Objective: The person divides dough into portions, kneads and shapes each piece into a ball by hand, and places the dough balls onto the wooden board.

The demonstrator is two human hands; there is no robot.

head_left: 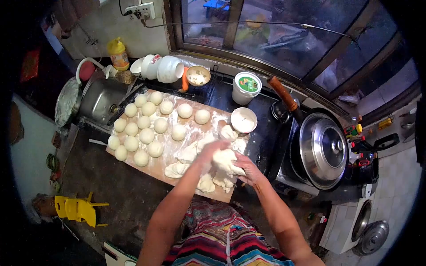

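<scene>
A floury piece of dough (226, 161) is held between my two hands above the right part of the wooden board (151, 168). My left hand (210, 153) presses against its left side, the fingers somewhat blurred. My right hand (249, 170) grips the opposite side, with fingers curled around the edge. Loose dough lumps (206, 182) lie just below my hands, and a flattened dough portion (176, 169) is to their left. Several smooth round dough balls (146, 135) cover the board's left half. A white bowl of flour (243, 120) stands at the board's upper right corner.
A lidded pan (321, 150) sits on the stove at right. Behind the board stand a white tub (246, 88), a small bowl (198, 76) and stacked white containers (164, 68). A metal sink (101, 99) is at left, a yellow chair (80, 209) below.
</scene>
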